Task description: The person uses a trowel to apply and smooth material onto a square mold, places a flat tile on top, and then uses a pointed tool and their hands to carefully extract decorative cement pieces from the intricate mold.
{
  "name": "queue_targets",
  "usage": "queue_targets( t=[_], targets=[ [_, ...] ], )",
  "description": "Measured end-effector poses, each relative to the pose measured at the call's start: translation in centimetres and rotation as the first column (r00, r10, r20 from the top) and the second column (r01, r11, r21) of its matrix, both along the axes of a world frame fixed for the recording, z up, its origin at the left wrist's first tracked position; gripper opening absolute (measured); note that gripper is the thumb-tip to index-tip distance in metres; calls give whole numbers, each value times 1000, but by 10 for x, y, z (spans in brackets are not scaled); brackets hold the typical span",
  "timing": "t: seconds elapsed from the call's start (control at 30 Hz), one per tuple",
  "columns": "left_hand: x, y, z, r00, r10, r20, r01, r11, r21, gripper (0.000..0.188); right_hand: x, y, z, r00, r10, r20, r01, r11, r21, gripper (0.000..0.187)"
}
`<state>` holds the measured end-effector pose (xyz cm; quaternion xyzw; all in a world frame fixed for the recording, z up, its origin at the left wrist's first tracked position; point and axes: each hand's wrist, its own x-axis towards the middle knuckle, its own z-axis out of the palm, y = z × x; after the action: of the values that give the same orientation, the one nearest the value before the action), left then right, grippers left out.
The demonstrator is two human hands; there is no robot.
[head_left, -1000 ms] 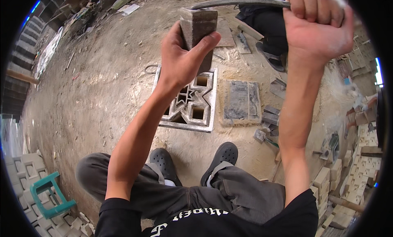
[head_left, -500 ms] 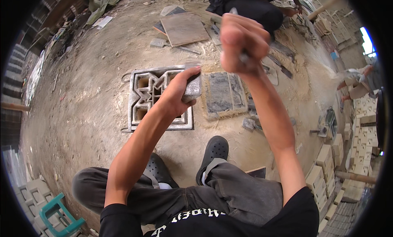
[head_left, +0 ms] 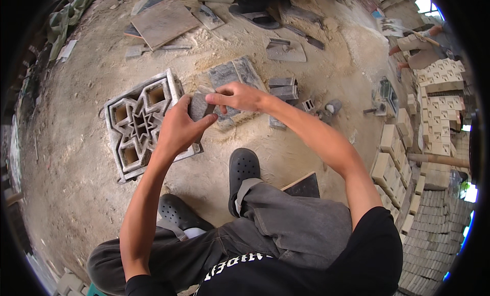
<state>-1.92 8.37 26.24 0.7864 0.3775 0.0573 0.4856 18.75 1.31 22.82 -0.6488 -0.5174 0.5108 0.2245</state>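
My left hand (head_left: 179, 126) grips a small grey block (head_left: 200, 108) with fingers and thumb, above the right edge of a square mould. My right hand (head_left: 232, 98) is closed, its thumb and fingers at the block's upper right side; what they pinch is mostly hidden. A pale, thin edge shows by those fingers. The square metal mould (head_left: 116, 145), with star-shaped ribs and open corner cells, lies tilted on the ground at the left. Beyond my hands is a dark grey slab (head_left: 244, 74) edged with sandy powder.
A flat board (head_left: 166, 22), a trowel (head_left: 135, 51) and a plastering float (head_left: 286, 50) lie farther off. Metal box pieces (head_left: 284, 89) sit right of the slab. Pale blocks (head_left: 389, 166) are stacked at the right, and another person (head_left: 416, 51) is at the far right.
My right hand has come down from its raised position to the block in my left hand. My view has turned, so the mould appears tilted and farther left.
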Motion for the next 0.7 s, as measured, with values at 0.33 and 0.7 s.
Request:
queue_targets(
  t=[0.33, 0.7],
  targets=[
    [-4, 21, -4, 990, -13, 138, 35, 987, -155, 52, 76, -83, 2, 792, -611, -13, 611, 792, 1, 46],
    [-58, 102, -5, 809, 451, 378, -466, 883, -57, 36, 132, -184, -76, 526, -301, 796, 468, 883, 25, 49]
  ],
)
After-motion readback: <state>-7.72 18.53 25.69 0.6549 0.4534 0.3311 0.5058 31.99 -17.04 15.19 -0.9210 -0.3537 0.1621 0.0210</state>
